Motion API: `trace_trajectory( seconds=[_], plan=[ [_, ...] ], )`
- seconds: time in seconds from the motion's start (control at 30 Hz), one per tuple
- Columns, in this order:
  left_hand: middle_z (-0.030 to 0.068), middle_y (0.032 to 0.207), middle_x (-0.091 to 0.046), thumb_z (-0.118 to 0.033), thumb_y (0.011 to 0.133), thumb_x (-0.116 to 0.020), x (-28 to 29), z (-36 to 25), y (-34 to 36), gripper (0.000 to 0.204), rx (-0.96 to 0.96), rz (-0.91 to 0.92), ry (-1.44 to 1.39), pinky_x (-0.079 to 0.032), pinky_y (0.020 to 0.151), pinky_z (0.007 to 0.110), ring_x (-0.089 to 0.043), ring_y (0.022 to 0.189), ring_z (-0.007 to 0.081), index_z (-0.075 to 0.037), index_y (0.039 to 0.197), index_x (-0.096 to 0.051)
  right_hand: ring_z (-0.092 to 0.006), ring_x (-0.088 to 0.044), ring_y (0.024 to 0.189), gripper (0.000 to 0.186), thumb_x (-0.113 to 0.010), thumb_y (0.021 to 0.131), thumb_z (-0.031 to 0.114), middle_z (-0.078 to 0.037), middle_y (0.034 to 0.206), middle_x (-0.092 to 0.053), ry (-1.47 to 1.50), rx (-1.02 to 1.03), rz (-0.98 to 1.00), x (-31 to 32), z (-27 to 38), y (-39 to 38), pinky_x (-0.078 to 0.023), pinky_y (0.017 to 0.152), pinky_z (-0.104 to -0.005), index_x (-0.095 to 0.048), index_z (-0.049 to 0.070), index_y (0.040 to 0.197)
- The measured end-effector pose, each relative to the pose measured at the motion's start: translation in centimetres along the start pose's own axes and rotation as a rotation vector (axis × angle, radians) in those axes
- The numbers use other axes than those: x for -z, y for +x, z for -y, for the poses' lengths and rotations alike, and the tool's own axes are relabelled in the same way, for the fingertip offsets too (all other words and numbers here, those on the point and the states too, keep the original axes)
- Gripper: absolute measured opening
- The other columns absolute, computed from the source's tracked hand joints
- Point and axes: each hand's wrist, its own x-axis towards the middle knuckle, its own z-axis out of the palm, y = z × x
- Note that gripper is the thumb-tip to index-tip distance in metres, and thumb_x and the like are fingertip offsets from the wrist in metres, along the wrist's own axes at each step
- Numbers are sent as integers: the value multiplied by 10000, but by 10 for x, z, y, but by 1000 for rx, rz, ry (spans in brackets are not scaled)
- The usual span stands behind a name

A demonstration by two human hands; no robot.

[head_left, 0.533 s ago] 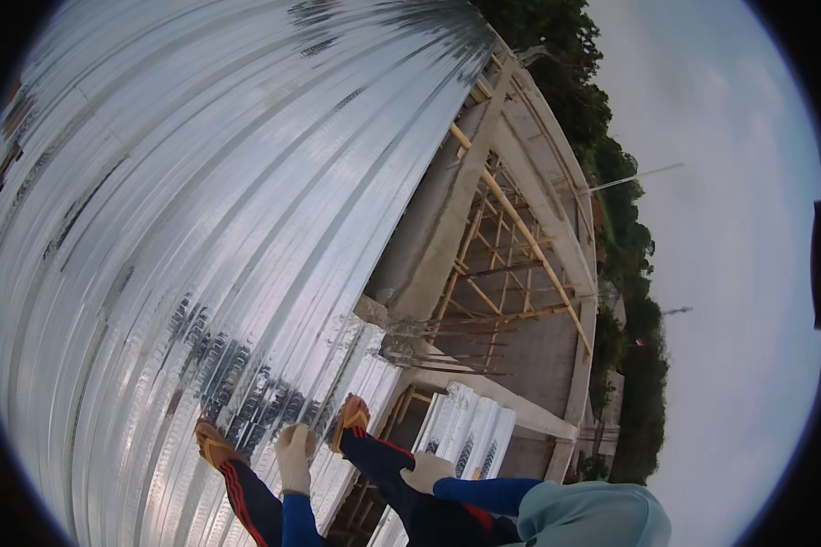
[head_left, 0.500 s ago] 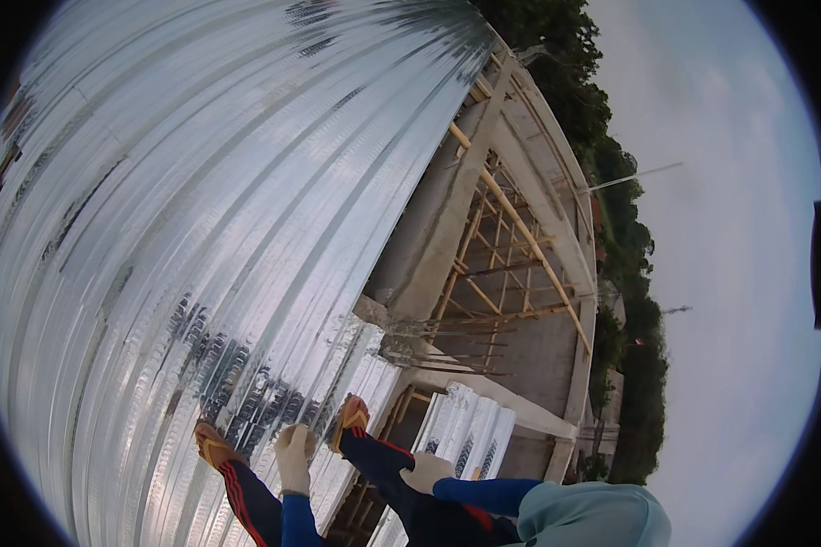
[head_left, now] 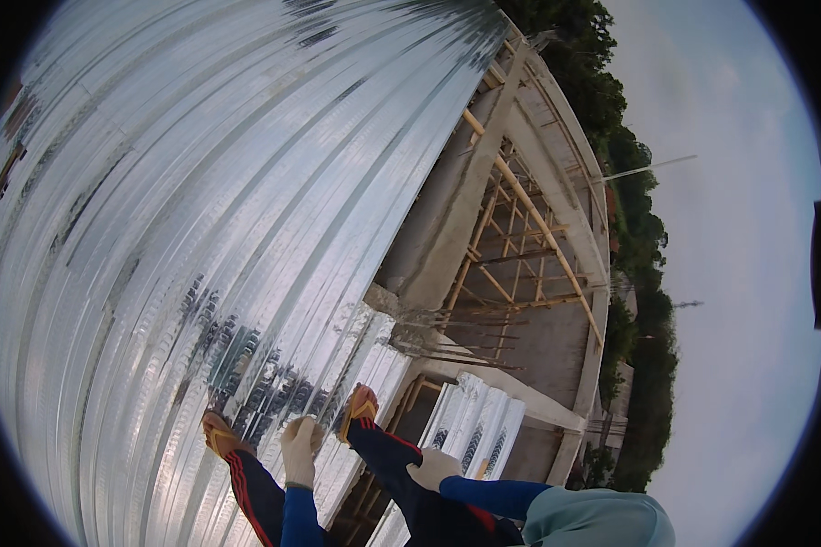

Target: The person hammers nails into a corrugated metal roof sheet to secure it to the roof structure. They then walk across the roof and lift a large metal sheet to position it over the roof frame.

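My left hand [head_left: 300, 447], in a cream work glove, is held between my feet, just above the shiny ribbed metal sheets [head_left: 274, 273]. Its fingers are curled in. Whether anything is inside the fist is hidden. My right hand [head_left: 435, 469], in a matching glove, rests on my bent right knee [head_left: 394, 460]; its fingers cannot be made out separately. My left foot [head_left: 219, 433] and right foot [head_left: 359, 408], in tan flip-flops, stand on the sheeting.
The sheeting ends in an open edge [head_left: 410, 205] on the right, with a drop beside it. Beyond are concrete beams [head_left: 470, 205], bamboo scaffolding [head_left: 529, 237] and protruding rebar [head_left: 474, 342]. A gap and more ribbed sheets [head_left: 472, 424] lie near my right leg. Trees [head_left: 643, 365] stand farther off.
The view has shifted slightly, so the building and sheets sit a little farther right. My left hand has moved slightly; my right hand stays on my knee.
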Motion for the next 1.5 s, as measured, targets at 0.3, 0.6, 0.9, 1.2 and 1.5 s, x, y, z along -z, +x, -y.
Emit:
trace_trajectory(
  seconds=[0.3, 0.6, 0.9, 1.2, 1.5],
  plan=[
    [104, 958, -707, -310, 969, -683, 0, -9, -7, 392, -10, -7, 1, -525, 730, 279, -677, 824, 163, 32, 1158, -650, -388, -698, 1095, 594, -607, 891, 526, -224, 1148, -721, 3, 9, -8, -7, -3, 4, -540, 956, -507, -657, 25, 1207],
    [108, 951, -711, -305, 972, -684, 11, 2, 2, 375, -50, 10, -22, -534, 717, 286, -679, 802, 168, 22, 1155, -655, -390, -702, 1083, 592, -609, 887, 517, -227, 1131, -726, -22, 21, -25, -4, -1, 2, -544, 947, -504, -662, 15, 1196],
    [96, 946, -700, -313, 977, -690, 16, -4, 1, 371, -64, 1, -37, -551, 723, 312, -686, 815, 178, -3, 1174, -633, -384, -707, 1070, 572, -617, 883, 495, -217, 1113, -732, -44, 35, -52, 0, 2, 2, -548, 938, -501, -659, 13, 1189],
    [95, 959, -705, -329, 974, -693, 19, -3, 4, 384, -64, -4, -41, -553, 721, 307, -693, 820, 170, -11, 1180, -629, -390, -706, 1077, 564, -621, 876, 481, -241, 1111, -727, -57, 11, -24, 8, 9, -2, -548, 951, -495, -663, 11, 1187],
    [91, 993, -714, -335, 978, -682, 40, -33, 8, 380, -69, -55, -40, -545, 800, 303, -695, 880, 166, -5, 1164, -652, -423, -684, 992, 421, -658, 867, 375, -234, 1046, -706, -14, 348, -265, -11, 47, 41, -540, 899, -511, -659, -4, 1049]
  ],
)
